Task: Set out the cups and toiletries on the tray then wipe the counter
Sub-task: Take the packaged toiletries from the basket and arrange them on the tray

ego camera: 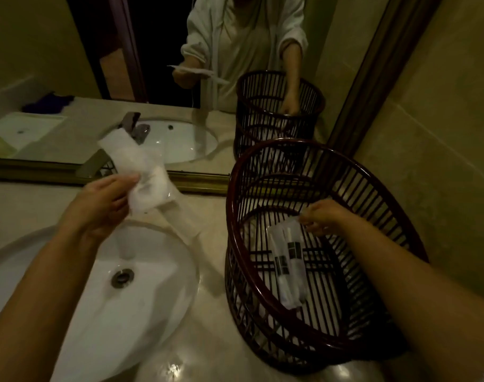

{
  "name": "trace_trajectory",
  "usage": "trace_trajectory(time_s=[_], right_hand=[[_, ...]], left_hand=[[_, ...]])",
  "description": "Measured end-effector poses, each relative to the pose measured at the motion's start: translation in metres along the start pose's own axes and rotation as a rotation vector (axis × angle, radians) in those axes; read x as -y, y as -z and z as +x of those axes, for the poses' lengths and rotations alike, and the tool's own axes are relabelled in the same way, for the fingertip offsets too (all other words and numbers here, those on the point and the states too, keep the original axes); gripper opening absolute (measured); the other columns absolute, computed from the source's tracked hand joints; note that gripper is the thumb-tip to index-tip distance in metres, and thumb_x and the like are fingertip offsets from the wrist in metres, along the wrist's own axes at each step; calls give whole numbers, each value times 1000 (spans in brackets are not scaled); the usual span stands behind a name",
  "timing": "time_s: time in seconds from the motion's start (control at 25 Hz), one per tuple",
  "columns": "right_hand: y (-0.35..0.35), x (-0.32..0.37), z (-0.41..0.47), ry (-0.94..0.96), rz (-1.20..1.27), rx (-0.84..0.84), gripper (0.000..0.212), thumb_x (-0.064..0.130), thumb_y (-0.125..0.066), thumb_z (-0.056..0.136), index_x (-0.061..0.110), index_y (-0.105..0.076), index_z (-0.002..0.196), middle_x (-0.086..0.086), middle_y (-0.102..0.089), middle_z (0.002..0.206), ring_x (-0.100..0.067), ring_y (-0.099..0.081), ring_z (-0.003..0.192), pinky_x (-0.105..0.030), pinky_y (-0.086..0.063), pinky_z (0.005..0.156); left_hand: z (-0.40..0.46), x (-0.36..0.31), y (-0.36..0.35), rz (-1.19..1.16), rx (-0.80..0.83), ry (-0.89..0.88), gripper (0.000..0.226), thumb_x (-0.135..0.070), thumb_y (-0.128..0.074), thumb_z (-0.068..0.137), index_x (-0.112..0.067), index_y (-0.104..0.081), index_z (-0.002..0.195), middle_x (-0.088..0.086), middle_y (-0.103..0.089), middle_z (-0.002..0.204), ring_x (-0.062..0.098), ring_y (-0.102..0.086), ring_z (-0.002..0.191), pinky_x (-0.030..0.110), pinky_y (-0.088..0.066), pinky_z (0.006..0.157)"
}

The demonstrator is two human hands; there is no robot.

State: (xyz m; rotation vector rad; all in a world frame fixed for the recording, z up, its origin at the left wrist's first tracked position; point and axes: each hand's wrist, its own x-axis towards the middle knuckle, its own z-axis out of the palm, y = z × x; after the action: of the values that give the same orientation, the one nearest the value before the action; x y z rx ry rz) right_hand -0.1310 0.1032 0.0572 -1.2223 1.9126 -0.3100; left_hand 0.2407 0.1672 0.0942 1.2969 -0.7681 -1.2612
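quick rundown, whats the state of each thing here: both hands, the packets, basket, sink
left hand: raised above the sink, gripping a white packet
white packet: sealed, held in the air, tilted
right hand: inside the basket, fingers pinching the top of the wrapped packets
wrapped packets: lying on the basket floor, wrappers intact
basket: upright on the counter, right of the sink
sink: drain open, no water running

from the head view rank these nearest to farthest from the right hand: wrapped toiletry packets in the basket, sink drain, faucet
1. Wrapped toiletry packets: in the basket, right beneath the right hand.
2. Sink drain: left, across the basket rim.
3. Faucet: far left, by the mirror.
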Motion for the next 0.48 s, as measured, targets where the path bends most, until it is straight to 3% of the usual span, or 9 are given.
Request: trace_trajectory(time_s=[0.12,0.2,0.24,0.32,0.4,0.48], right_hand=[[-14,-28,26,-197,-240,23,39,13,-69,80,-2,-54,112,-12,-57,79,-20,-55,67,-32,-50,58],[-27,-38,37,-267,-194,82,46,11,-71,78,-5,-50,116,-18,-62,94,-26,-60,81,-38,-55,76],[-36,-42,40,-283,-181,96,50,11,-71,77,-6,-48,118,-22,-62,105,-29,-61,89,-40,-55,78],[-53,-48,46,-281,-138,99,46,11,-71,78,-2,-47,115,-23,-60,113,-29,-59,87,-39,-53,67],[-60,-51,52,-225,-95,8,16,7,-66,79,6,-53,88,-16,-60,92,-24,-54,74,-38,-52,70],[-59,-52,60,-164,-110,-79,22,4,-59,81,11,-45,66,-9,-53,76,-21,-52,69,-35,-50,76]], left_hand=[[10,30,7,0,-32,77,9,-18,-58,83,-17,-64,91,6,-67,95,15,-67,83,22,-58,58],[13,48,1,-20,-27,114,8,-17,-60,81,-16,-66,87,5,-70,90,15,-68,80,22,-58,56],[14,55,-3,-27,-29,128,8,-15,-60,81,-16,-66,86,3,-71,85,13,-70,75,22,-57,54],[15,65,-6,-34,-41,139,8,-13,-60,82,-15,-67,84,2,-73,78,10,-70,67,19,-54,51],[15,72,-7,-40,-34,137,9,-11,-59,82,-12,-67,85,4,-71,81,10,-70,66,19,-54,51],[14,75,-6,-42,-13,134,9,-12,-60,78,-12,-66,85,5,-70,84,11,-70,68,20,-55,52]])
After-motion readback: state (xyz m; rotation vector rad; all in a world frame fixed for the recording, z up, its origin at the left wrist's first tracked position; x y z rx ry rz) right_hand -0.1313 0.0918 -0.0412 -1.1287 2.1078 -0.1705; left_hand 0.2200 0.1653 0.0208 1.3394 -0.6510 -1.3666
